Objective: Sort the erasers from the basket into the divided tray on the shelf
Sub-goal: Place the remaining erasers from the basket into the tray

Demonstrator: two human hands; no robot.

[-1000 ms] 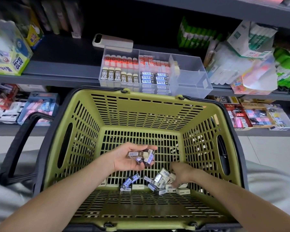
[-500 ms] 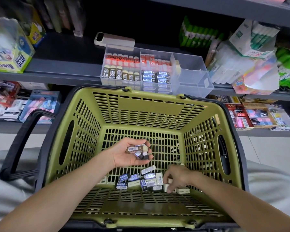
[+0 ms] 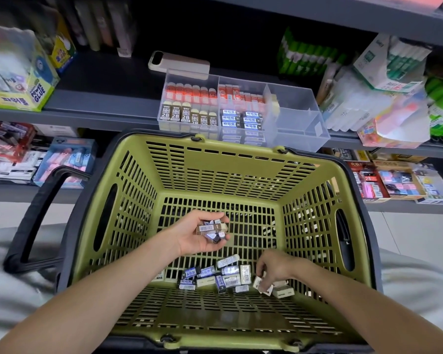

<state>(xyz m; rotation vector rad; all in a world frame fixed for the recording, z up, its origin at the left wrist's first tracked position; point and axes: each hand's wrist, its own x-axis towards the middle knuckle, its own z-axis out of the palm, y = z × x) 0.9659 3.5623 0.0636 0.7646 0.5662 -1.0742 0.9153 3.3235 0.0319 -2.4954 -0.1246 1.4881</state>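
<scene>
- Gathering step: right hand (image 3: 276, 268) pinches one sleeved eraser (image 3: 259, 282) at its fingertips, low in the basket (image 3: 241, 175).
- Left hand (image 3: 197, 236) curls palm-up round a stack of erasers (image 3: 211, 229), just above the loose pile (image 3: 225, 275).
- Grip by the short edges: the paper sleeves look glossy and slippery, the blocks small and rectangular.
- Slotted plastic floor may snag corners, so lift straight up.
- Divided tray (image 3: 297, 123), clear rigid plastic, sits on the shelf (image 3: 100, 103) well beyond both hands.

Dark grey metal shelves (image 3: 100, 103) run across the view in tiers, their back recesses deep in shadow. They carry stationery: a yellow glue box (image 3: 36, 90) at left, green glue sticks (image 3: 310, 56) at right, and coloured packets (image 3: 10, 152) on the lower shelf (image 3: 10, 192). Below lies a pale tiled floor (image 3: 407, 231).
</scene>
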